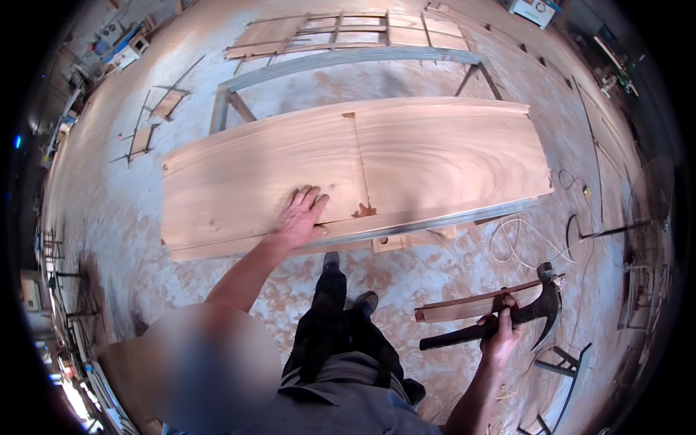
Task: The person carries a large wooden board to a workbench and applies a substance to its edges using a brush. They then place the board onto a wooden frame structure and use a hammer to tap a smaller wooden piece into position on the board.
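Observation:
A long, pale wooden panel (442, 148) lies across a metal stand in front of me. A seam runs across its middle, with a reddish-brown patch at the seam's near end. My left hand (301, 217) rests flat on the panel near its front edge, left of the seam, fingers spread. Off to the right, apart from the panel, my right hand (502, 330) is closed around a claw hammer (460, 336) with a dark handle. The same hand also holds a narrow wooden strip (453, 309) beside the hammer. Part of the strip is hidden by my fingers.
Behind the panel is a grey metal trestle (348, 64), and beyond it a wooden door-like frame (348, 32) lies low. A pale cable (511, 243) loops on the floor at right. Small clamped pieces (169, 104) are at far left. A blurred patch covers the lower left.

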The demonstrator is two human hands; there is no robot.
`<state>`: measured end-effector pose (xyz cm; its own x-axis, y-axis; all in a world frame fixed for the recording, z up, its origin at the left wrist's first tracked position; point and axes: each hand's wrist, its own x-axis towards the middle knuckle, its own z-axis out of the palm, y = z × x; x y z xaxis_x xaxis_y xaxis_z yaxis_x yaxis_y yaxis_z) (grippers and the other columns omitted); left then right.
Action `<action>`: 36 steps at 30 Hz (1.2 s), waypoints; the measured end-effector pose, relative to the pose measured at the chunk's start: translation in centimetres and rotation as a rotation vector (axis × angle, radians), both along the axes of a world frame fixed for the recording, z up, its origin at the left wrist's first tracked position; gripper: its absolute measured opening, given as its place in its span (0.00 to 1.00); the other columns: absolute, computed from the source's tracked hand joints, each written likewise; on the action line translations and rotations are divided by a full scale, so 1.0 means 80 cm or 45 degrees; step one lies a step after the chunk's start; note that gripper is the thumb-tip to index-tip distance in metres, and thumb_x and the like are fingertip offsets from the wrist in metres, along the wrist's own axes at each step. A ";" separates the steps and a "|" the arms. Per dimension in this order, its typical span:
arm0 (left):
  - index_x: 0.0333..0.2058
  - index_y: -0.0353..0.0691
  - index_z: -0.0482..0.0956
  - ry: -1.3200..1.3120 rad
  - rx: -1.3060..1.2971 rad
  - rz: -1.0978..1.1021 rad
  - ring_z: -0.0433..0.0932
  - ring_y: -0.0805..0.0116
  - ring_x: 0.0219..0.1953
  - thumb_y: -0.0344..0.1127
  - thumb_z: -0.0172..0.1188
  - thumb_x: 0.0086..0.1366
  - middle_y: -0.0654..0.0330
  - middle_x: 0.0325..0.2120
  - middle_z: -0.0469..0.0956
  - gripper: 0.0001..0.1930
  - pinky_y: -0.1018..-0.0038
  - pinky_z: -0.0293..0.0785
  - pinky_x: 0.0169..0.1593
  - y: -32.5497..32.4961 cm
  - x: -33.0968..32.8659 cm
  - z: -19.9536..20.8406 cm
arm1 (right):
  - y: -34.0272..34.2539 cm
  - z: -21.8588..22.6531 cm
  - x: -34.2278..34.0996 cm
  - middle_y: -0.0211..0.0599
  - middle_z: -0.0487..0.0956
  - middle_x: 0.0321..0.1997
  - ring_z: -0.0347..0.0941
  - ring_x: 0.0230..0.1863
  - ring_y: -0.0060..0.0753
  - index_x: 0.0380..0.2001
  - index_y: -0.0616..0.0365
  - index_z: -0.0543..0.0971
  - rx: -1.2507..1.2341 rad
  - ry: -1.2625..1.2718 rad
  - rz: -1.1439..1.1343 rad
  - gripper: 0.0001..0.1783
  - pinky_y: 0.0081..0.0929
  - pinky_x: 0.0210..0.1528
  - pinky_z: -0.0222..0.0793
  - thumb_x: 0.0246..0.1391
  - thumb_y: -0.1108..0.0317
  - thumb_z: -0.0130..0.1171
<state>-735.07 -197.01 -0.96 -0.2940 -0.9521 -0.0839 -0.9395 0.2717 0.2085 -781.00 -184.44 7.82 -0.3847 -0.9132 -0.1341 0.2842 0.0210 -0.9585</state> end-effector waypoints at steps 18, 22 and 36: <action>0.50 0.24 0.71 -0.419 -0.461 -0.707 0.76 0.34 0.48 0.33 0.48 0.59 0.29 0.45 0.74 0.23 0.50 0.75 0.51 -0.039 0.003 0.060 | -0.040 -0.011 0.039 0.41 0.76 0.46 0.75 0.29 0.31 0.45 0.60 0.76 0.106 -0.037 -0.160 0.13 0.26 0.23 0.77 0.57 0.71 0.58; 0.49 0.24 0.72 -0.458 -0.529 -0.742 0.77 0.37 0.48 0.33 0.48 0.59 0.31 0.45 0.75 0.22 0.53 0.76 0.51 -0.038 0.012 0.051 | -0.055 -0.007 0.044 0.42 0.75 0.47 0.74 0.35 0.30 0.47 0.58 0.74 0.049 0.058 -0.049 0.14 0.26 0.24 0.76 0.58 0.65 0.57; 0.46 0.37 0.75 -0.010 -0.338 -0.093 0.80 0.49 0.36 0.23 0.52 0.51 0.46 0.35 0.80 0.20 0.61 0.77 0.39 -0.196 0.068 0.244 | -0.259 0.180 0.122 0.47 0.73 0.44 0.75 0.41 0.37 0.44 0.64 0.71 -0.422 0.116 0.436 0.15 0.36 0.41 0.80 0.59 0.64 0.55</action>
<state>-729.62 -212.66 18.52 -0.3632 -0.9173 0.1630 -0.9167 0.3831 0.1137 -771.27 -205.13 22.20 -0.0513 -0.9773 0.2054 0.2287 -0.2117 -0.9502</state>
